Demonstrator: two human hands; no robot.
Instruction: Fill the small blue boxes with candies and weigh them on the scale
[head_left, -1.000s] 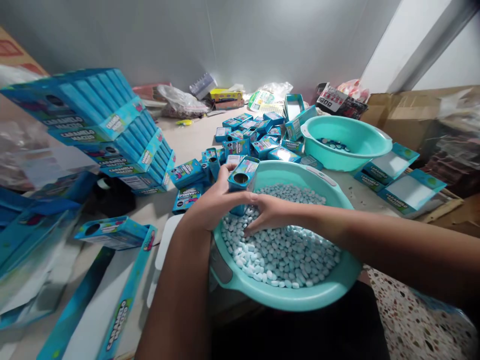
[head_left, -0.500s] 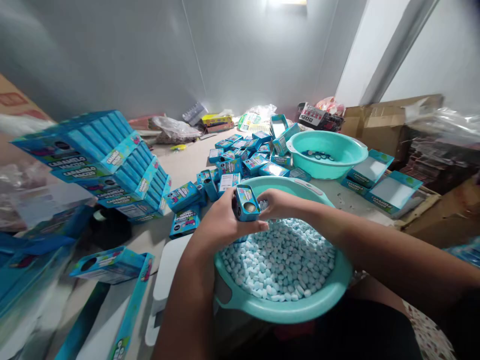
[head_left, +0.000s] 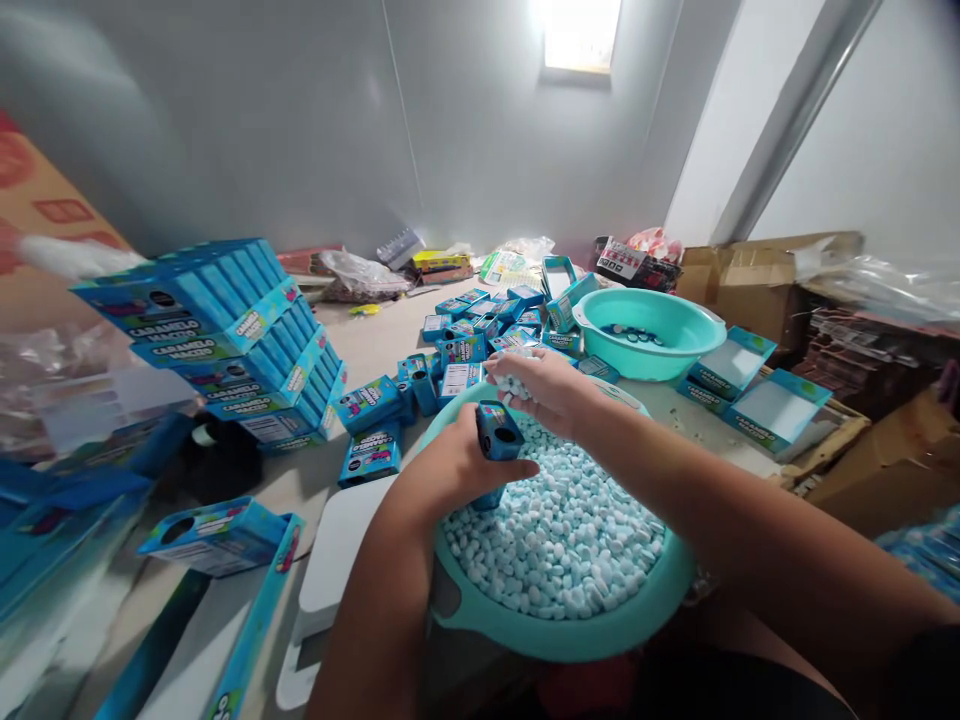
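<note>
My left hand (head_left: 439, 465) is wrapped round a small blue cardboard box (head_left: 497, 420), held over a turquoise basin (head_left: 555, 642). A dark round hole shows in the box's top; its lower part reaches down by the candies. Just above and behind the box, my right hand (head_left: 551, 385) is cupped round a handful of pale candies (head_left: 514, 387). Loose pale blue and white candies (head_left: 570, 545) fill much of the basin. Part of my right palm is hidden.
Scattered blue boxes (head_left: 461, 348) lie behind the basin. Filled display trays (head_left: 247, 340) are stacked at left, near a white scale (head_left: 337, 550). A second turquoise basin (head_left: 652, 345) holds small dark discs. Cardboard cartons (head_left: 750, 270) stand at right.
My right hand has risen from the candies to above the box, now with a handful showing. The box in my left hand sits slightly lower in view, its hole now dark. The view has tilted up.
</note>
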